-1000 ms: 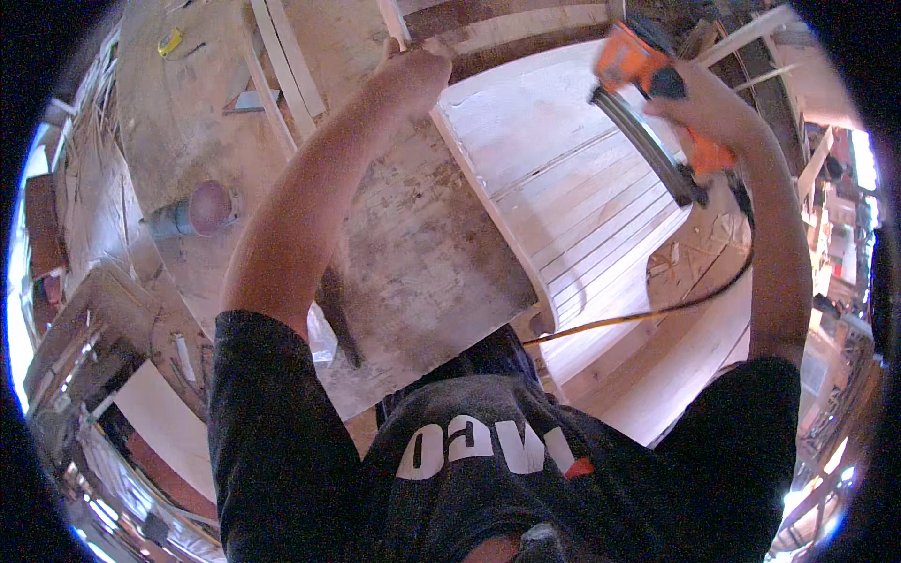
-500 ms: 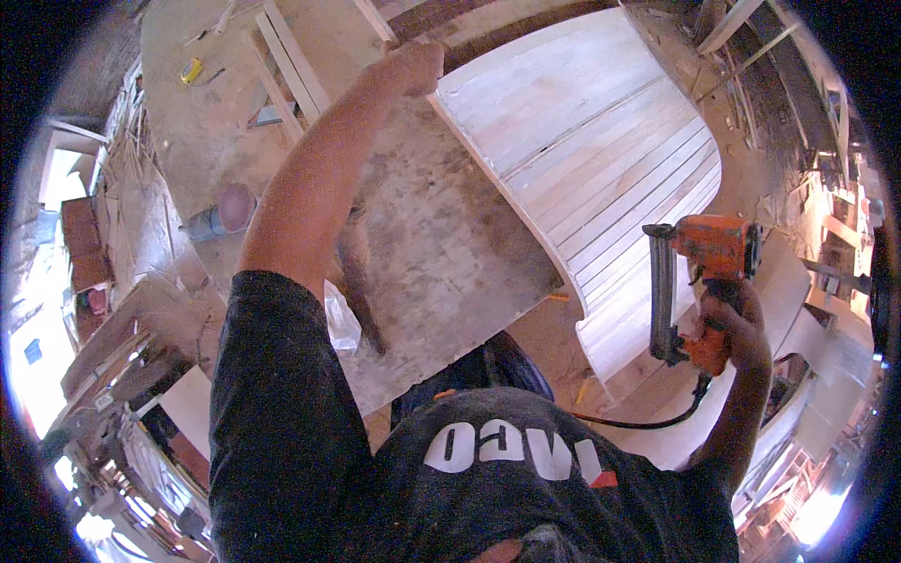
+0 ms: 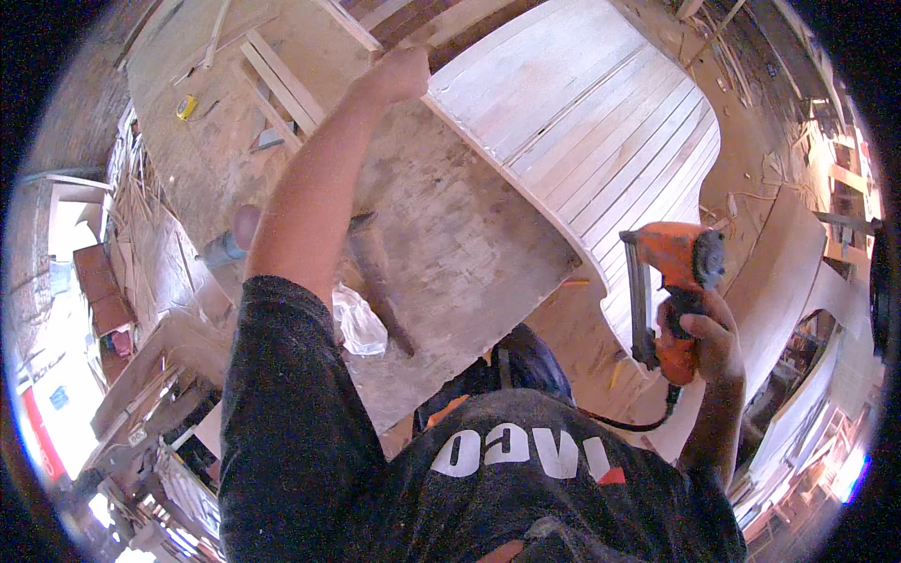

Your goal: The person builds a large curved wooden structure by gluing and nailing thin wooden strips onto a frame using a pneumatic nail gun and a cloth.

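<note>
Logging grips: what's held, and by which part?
Right hand: nail gun, by its handle. Left hand: at the edge of the panel; any grip there cannot be told.

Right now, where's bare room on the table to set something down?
Bare tabletop lies between the hammer and the pale plank panel. Crowded: left of the hammer, with clear plastic; upper left of view, with wood strips and tape measure.
</note>
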Tool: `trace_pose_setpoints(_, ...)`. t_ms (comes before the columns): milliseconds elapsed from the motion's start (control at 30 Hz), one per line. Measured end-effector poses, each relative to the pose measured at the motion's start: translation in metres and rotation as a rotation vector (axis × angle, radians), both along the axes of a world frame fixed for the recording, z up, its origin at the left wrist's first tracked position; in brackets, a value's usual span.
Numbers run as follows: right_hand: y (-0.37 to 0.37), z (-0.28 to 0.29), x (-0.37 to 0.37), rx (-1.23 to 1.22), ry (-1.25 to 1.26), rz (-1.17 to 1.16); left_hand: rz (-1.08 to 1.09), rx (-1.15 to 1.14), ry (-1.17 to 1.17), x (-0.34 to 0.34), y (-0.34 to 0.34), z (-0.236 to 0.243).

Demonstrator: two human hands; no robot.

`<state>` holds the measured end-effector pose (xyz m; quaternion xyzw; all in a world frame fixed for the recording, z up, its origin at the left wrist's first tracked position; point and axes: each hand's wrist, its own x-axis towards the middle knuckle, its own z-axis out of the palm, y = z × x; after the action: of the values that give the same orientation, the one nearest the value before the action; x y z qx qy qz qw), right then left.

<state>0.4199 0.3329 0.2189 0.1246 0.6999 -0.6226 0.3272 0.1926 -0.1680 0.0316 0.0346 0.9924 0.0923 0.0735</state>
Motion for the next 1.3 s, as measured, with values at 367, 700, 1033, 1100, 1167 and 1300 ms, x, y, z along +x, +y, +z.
trace_pose_setpoints(367,-0.203,-0.074,0.000,0.406,0.488,0.739,-0.191,0.045,-0.081,0.005,0.002,0.019)
trace_pose_setpoints(700,-0.327,-0.143,-0.026,0.708,0.681,0.732,-0.336,0.273,0.091,0.024,-0.015,0.024)
trace_pose_setpoints(1033,-0.349,-0.168,-0.042,0.771,0.826,0.653,-0.268,0.380,0.093,0.014,-0.031,-0.007)
trace_pose_setpoints(1100,-0.347,-0.171,-0.044,0.775,0.839,0.637,-0.298,0.395,0.156,0.012,-0.026,-0.008)
trace_pose_setpoints(1167,-0.351,-0.170,-0.042,0.796,0.821,0.652,-0.306,0.319,0.165,0.010,-0.031,-0.008)
trace_pose_setpoints(1300,-0.354,-0.170,-0.042,0.801,0.825,0.650,-0.228,0.283,-0.059,0.003,-0.031,-0.005)
